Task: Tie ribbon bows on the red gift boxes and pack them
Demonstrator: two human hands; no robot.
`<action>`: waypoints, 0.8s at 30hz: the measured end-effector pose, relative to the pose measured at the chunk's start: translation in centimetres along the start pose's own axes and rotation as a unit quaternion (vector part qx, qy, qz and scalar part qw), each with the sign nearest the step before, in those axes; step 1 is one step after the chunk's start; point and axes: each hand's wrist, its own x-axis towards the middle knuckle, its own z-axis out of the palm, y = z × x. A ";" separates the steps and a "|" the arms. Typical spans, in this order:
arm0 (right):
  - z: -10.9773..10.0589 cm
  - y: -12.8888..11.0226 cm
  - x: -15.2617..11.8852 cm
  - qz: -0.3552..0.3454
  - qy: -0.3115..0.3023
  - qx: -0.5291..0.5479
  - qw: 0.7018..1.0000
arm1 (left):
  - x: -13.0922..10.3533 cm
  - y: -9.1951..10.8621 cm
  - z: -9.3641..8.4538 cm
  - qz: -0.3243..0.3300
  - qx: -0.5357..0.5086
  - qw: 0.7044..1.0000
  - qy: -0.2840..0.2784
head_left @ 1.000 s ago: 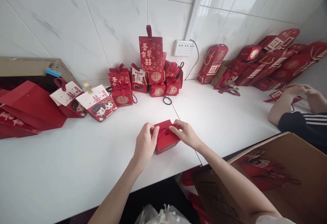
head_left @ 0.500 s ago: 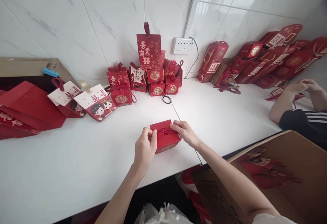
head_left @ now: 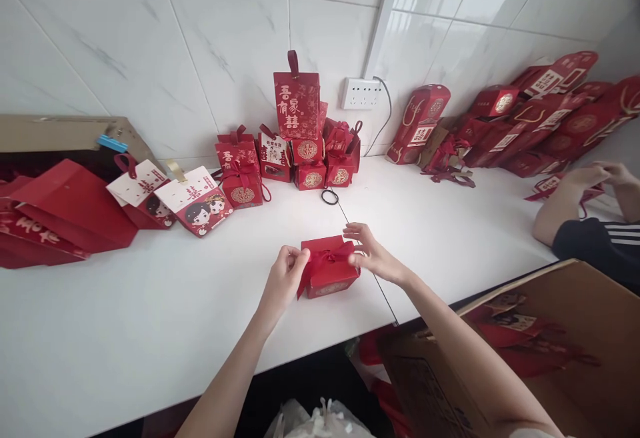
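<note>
A small red gift box [head_left: 333, 279] lies on the white table in front of me, with a dark red ribbon [head_left: 327, 258] tied in a bow across its top. My left hand [head_left: 286, 275] is at the box's left side, thumb and fingers pinched on the ribbon's left loop. At the right side, my right hand [head_left: 375, 255] is open, its fingers apart and curved near the bow's right loop. Whether its fingertips touch the ribbon I cannot tell.
Several red gift boxes [head_left: 307, 151] stand stacked by the wall below a white socket [head_left: 361, 94]. White-and-red boxes [head_left: 197, 201] lie left, and more red boxes [head_left: 535, 118] are piled right. A cardboard carton [head_left: 565, 305] stands front right. A co-worker's arms [head_left: 575, 198] rest beyond it.
My right hand has let go of the ribbon and opened, moving slightly right. The bow's loops look fuller and more spread. My left hand still pinches the ribbon.
</note>
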 end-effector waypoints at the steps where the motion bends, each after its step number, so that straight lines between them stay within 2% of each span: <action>1: -0.1 0.1 -0.2 -0.020 -0.049 -0.031 0.998 | 0.0 0.0 -0.1 -0.003 -0.003 1.000 -0.011; 3: 0.2 0.2 -0.5 -0.045 -0.116 -0.096 0.988 | 0.0 0.1 0.0 0.000 -0.012 1.000 -0.025; 5: 0.7 0.3 -0.9 -0.076 -0.099 -0.158 0.979 | -0.2 0.2 0.2 0.019 -0.020 0.999 -0.020; 7: 1.1 0.2 -1.4 -0.132 -0.022 -0.213 0.968 | -0.7 0.7 0.6 0.074 -0.018 0.997 0.006; 9: 1.3 0.0 -2.0 -0.196 0.072 -0.263 0.942 | -1.4 1.5 1.2 0.182 0.005 0.983 0.032; 11: 1.3 -0.3 -2.7 -0.250 0.161 -0.310 0.903 | -2.1 2.4 2.0 0.319 0.042 0.946 0.043; 13: 1.0 -0.8 -3.5 -0.289 0.229 -0.346 0.863 | -2.8 3.3 2.8 0.437 0.071 0.896 0.037; 15: 0.6 -1.3 -4.4 -0.313 0.268 -0.366 0.834 | -3.3 3.9 3.6 0.512 0.076 0.855 0.027; 17: 0.1 -1.8 -5.5 -0.324 0.292 -0.377 0.818 | -3.7 4.4 4.3 0.546 0.059 0.835 0.022; 19: -0.6 -2.0 -6.8 -0.321 0.306 -0.388 0.808 | -3.7 4.8 4.8 0.524 0.018 0.851 0.012; 21: -1.6 -2.1 -8.5 -0.295 0.327 -0.382 0.812 | -3.1 4.9 5.3 0.438 -0.031 0.898 -0.013; 22: -2.2 -2.2 -9.5 -0.261 0.341 -0.358 0.829 | -2.5 5.0 5.5 0.378 -0.050 0.924 -0.027; 24: -3.4 -2.1 -11.8 -0.147 0.360 -0.240 0.890 | -1.0 4.8 6.2 0.260 -0.055 0.962 -0.057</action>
